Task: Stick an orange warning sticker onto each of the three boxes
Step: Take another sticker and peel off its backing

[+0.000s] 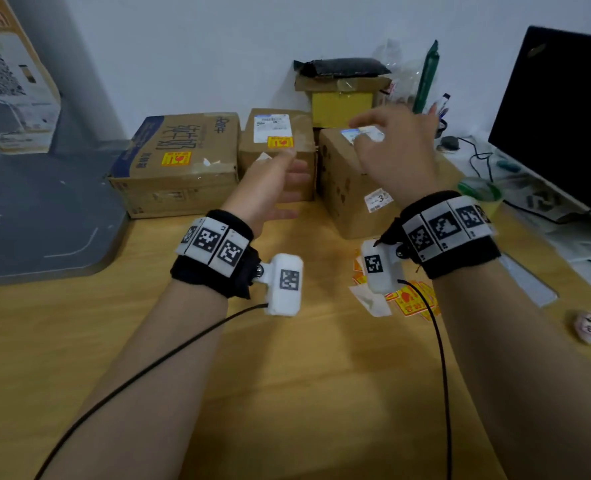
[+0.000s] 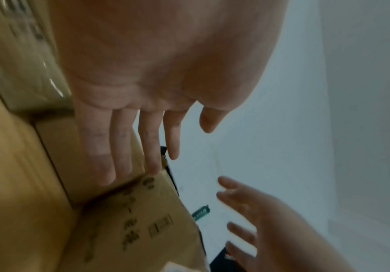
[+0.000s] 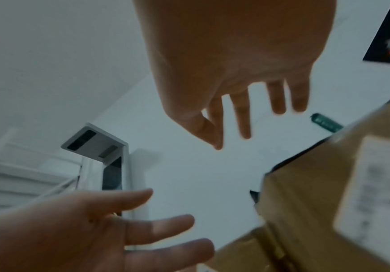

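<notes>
Three cardboard boxes stand in a row at the back of the wooden table (image 1: 287, 375). The big left box (image 1: 183, 181) and the middle box (image 1: 276, 126) each carry an orange sticker on top (image 1: 175, 158) (image 1: 280, 142). On top of the right box (image 1: 349, 199) a white label shows; my right hand (image 1: 391, 147) hovers over it with spread fingers, holds nothing and hides part of the top. In front of the middle box my left hand (image 1: 280, 181) is open and empty. Both wrist views show straight fingers (image 2: 147, 147) (image 3: 242, 114). Loose orange stickers (image 1: 411, 301) lie under my right wrist.
A black monitor (image 1: 557, 116) and cables fill the right side. A yellow box (image 1: 342, 102) with a black packet on it stands behind the right box. A green roll (image 1: 481, 192) is near my right wrist. A grey surface (image 1: 38, 209) lies at the left.
</notes>
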The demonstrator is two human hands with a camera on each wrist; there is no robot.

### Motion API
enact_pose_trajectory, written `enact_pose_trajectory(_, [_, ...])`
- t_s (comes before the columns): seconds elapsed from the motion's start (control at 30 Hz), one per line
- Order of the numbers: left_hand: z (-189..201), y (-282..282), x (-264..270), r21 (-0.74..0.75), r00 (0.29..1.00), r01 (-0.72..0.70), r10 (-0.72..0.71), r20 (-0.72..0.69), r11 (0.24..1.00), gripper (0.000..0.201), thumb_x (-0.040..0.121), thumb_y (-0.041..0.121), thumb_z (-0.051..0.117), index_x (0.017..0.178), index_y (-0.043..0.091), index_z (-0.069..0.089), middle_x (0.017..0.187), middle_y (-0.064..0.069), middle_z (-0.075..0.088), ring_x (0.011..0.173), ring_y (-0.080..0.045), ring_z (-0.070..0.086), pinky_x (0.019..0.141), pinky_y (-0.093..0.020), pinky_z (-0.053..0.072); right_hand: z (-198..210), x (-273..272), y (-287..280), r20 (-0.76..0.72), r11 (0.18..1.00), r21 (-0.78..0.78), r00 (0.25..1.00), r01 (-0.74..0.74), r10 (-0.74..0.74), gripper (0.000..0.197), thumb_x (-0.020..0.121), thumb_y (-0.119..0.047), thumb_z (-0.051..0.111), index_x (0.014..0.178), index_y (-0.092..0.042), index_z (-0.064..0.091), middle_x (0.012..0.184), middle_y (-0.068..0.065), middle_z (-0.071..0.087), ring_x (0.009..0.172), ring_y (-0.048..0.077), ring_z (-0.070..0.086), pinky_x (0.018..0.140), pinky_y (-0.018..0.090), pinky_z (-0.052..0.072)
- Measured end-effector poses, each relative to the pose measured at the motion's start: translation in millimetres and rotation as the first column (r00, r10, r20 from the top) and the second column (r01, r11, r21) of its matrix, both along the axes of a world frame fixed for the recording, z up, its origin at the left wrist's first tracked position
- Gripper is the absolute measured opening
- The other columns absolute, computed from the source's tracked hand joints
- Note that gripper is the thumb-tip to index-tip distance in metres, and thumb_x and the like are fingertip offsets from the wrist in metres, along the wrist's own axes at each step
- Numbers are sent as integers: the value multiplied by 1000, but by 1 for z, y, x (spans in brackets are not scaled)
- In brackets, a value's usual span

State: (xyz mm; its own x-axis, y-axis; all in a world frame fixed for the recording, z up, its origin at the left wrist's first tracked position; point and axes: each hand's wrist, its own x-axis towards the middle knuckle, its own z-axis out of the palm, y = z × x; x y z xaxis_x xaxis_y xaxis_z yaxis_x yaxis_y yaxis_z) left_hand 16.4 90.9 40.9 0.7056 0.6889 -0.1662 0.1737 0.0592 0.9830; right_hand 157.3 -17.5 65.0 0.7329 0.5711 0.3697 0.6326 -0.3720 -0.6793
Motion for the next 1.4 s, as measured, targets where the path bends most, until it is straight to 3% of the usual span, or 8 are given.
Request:
enact_pose_trajectory(0.13, [4,-22,30,-54,998,61,-61,-7,997,50,102,48,40,139,17,53,140,-2,57,121,-28,56,98,-49,51,-12,30,-17,-28,884,-432,976,181,-214,67,91,-48,52,152,-24,38,158,16,32,146,45,25,113,56,33])
enact_pose_trajectory(0.3, [-1,-38,62,-134,1000,26,-25,9,991,61,96,50,52,144,14,45,136,-3,55,122,-31,56,75,-39,57,-20,39,-26,-199,956,-280,969,87,-147,61,96,-44,59,148,-19,39,142,7,35,121,30,52,93,35,44])
enact_pose_trajectory(0.57, [6,-37,51,-99,958,-150,169,231,984,36,95,37,54,120,13,63,108,-9,74,92,-26,73,67,-37,62,-4,4,-39,3,979,49,981,196,-196,43,84,-33,61,124,-22,51,143,12,36,126,37,42,96,43,44])
enact_pose_trajectory(0.73, [22,-30,13,-77,911,-264,274,308,962,41,88,36,58,119,9,63,112,-14,72,91,-29,74,67,-55,61,5,-27,-34,-52,978,191,996,83,-74,32,86,-33,62,117,-26,54,133,1,41,126,26,44,93,36,44])
enact_pose_trajectory(1.0, [35,-32,-48,12,883,-410,393,257,912,14,96,31,55,99,19,50,106,-7,62,98,-26,68,76,-51,61,6,-70,-13,-138,980,193,987,-59,86,20,87,-35,62,103,-31,51,119,-4,40,118,26,50,95,43,52])
enact_pose_trajectory(1.13, [37,-29,-79,50,884,-429,408,227,902,18,95,31,57,102,17,49,116,-10,62,101,-25,67,75,-51,62,7,-90,-6,-232,976,171,957,-135,174,17,86,-37,66,98,-32,55,108,-16,41,104,20,60,78,45,63])
enact_pose_trajectory(1.27, [28,-26,-108,26,900,-402,390,196,915,30,97,33,53,120,14,53,114,-7,68,94,-21,71,61,-38,62,3,-107,-2,-273,975,69,936,-212,223,15,88,-38,67,97,-30,57,123,0,49,96,19,63,55,40,65])
enact_pose_trajectory(1.4, [10,-24,-126,-23,910,-402,402,105,915,26,98,32,53,115,12,52,117,-8,63,99,-23,67,59,-37,62,-10,-117,2,-385,946,-106,890,-307,246,16,88,-39,69,94,-31,57,127,2,52,101,19,61,58,42,66])
